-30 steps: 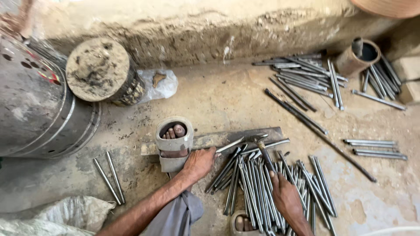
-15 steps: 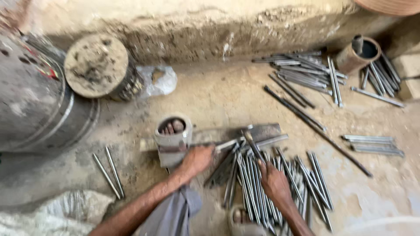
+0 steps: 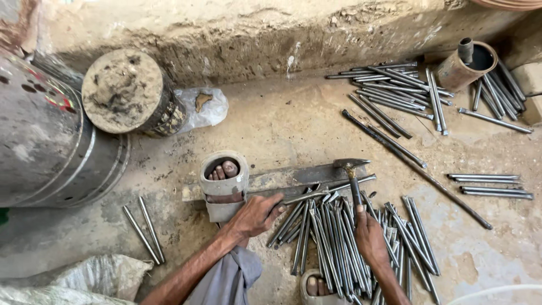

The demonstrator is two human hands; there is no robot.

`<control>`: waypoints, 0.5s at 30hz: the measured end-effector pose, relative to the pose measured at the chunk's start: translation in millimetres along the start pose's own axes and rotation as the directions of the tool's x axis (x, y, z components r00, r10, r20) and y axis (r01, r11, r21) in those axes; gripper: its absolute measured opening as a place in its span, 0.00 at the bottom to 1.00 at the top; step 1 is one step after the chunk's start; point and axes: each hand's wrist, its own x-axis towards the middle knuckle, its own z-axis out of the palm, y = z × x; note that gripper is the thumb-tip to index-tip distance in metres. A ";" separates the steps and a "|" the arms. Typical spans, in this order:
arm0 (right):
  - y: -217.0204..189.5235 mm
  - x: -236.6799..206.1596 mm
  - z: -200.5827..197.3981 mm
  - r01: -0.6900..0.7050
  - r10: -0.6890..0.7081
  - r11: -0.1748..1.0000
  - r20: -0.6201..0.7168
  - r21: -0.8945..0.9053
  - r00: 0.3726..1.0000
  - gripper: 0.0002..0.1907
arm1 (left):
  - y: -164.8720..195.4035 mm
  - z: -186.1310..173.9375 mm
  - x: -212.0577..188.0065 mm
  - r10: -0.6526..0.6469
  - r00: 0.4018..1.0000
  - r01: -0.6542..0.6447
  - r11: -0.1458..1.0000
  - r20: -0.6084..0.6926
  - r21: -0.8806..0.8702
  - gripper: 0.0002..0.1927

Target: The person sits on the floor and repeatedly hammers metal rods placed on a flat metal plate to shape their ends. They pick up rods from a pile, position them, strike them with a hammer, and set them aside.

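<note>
Steel rods [image 3: 339, 243] are lying heaped on the concrete floor [image 3: 282, 124] near its front edge as a person is working one of them against a flat iron bar [image 3: 293, 178] pinned under a sandalled foot [image 3: 223, 183]. The left hand [image 3: 257, 214] is closing its grip around the end of a single rod [image 3: 307, 196], pressing it onto the bar, fingers curled and wrist low, forearm reaching in from the bottom edge of the floor. The right hand [image 3: 370, 237] is wrapping a full fist around the handle of a hammer [image 3: 351, 169], whose head is hovering just over the bar's right end. Doing this well probably means keeping the rod flat and steady on the bar and the fingertips clear of where the hammer is aimed. More rods [image 3: 395, 90] are lying well apart towards the far right corner, beside a rusty pipe [image 3: 460, 68]; a grey drum [image 3: 51, 141] is resting at the left edge.
</note>
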 end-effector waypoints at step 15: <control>22.7 2.1 23.1 -0.030 0.034 0.994 -0.031 0.100 0.999 0.39 | -3.2 12.8 4.5 -0.043 0.999 0.044 0.999 0.016 -0.009 0.17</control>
